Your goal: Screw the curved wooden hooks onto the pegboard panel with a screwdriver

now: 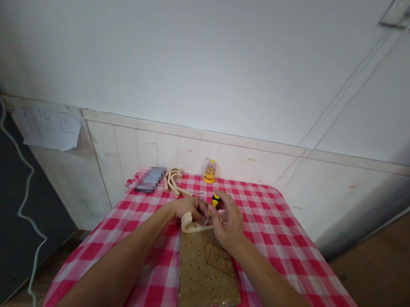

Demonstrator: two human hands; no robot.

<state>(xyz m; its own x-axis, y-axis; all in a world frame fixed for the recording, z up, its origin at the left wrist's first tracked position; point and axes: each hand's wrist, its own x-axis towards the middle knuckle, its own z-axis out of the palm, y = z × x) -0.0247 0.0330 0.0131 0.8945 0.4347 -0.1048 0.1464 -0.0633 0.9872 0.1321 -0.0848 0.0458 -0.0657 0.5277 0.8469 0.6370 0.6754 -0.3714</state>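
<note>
- Gripping from the right, the right hand [229, 220] is curled around the screwdriver [216, 199], with its fingers bent onto the black-and-yellow handle and the thumb set lower down.
- The fingertips of the left hand [192, 209] are pressed close together beside the screwdriver's lower end; what is pinched between them cannot be made out.
- The screwdriver is tilted: its handle is raised toward the right, and its lower end is pointed down at the left fingertips, by which the tip is hidden.
- Beneath both hands, a curled wooden piece [186, 226] is laid with its long axis from left to right; its hooked end is turned up just beside the left hand, while its other end is covered by the right.
- The piece is supported on the far end of a pitted board [205, 270], whose long axis is run away from the person; the board's near part is left uncovered between the forearms.
- Beyond the left hand, bent wooden strips [172, 183] and a phone [150, 179] are set near the far edge; a yellow-based container [209, 172] is stood by the wall [235, 162], by which forward reach is limited.
- On the right, a broad stretch of checked cloth [274, 219] is spread to the edge of the table.
</note>
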